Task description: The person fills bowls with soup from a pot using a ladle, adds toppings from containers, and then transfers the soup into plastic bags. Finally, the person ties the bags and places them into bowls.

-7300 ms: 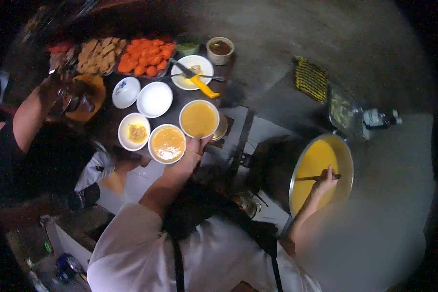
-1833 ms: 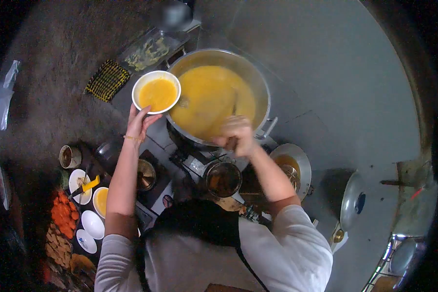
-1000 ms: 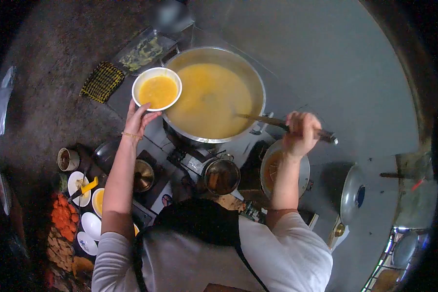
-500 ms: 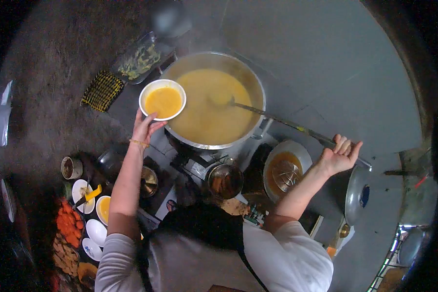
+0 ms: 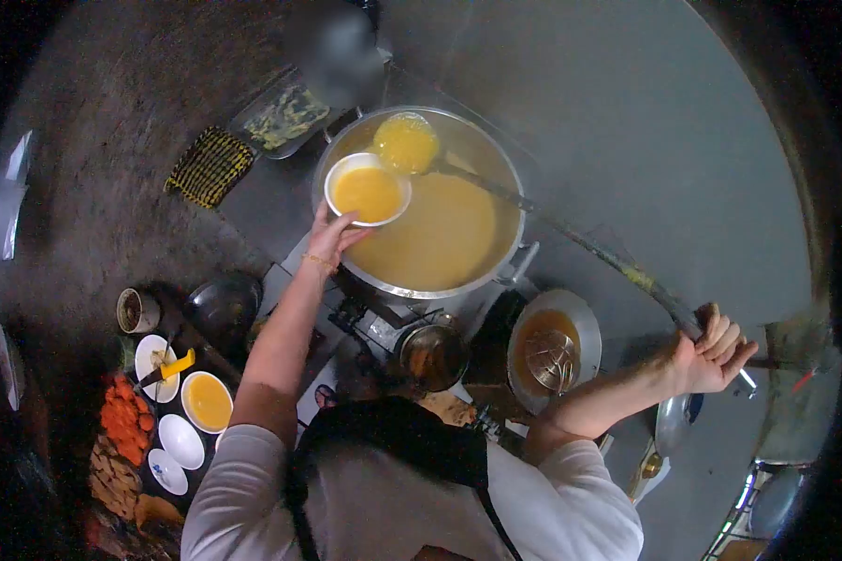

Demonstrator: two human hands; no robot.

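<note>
My left hand [image 5: 337,232] holds a white bowl [image 5: 366,222] by its near rim, with yellow soup [image 5: 369,193] inside. The bowl is over the left part of a large metal pot [image 5: 398,290] of the same yellow soup. My right hand [image 5: 718,351] is wrapped around the end of a ladle's long handle [image 5: 617,262]. At the far end, the ladle [image 5: 407,143] is raised above the pot's soup, full of yellow soup, close beside the bowl's far right rim.
Right of centre stands a pan of brown liquid with a wire strainer [image 5: 550,359]. At lower left are a filled soup bowl [image 5: 207,402], white dishes [image 5: 181,441], a yellow-handled knife [image 5: 170,367] and chopped orange pieces [image 5: 127,421]. A glass dish [image 5: 285,117] and woven mat [image 5: 210,166] lie beyond.
The ladle has come up out of the soup, full, next to the bowl. My left hand has moved the bowl right over the pot; my right hand has shifted right and down.
</note>
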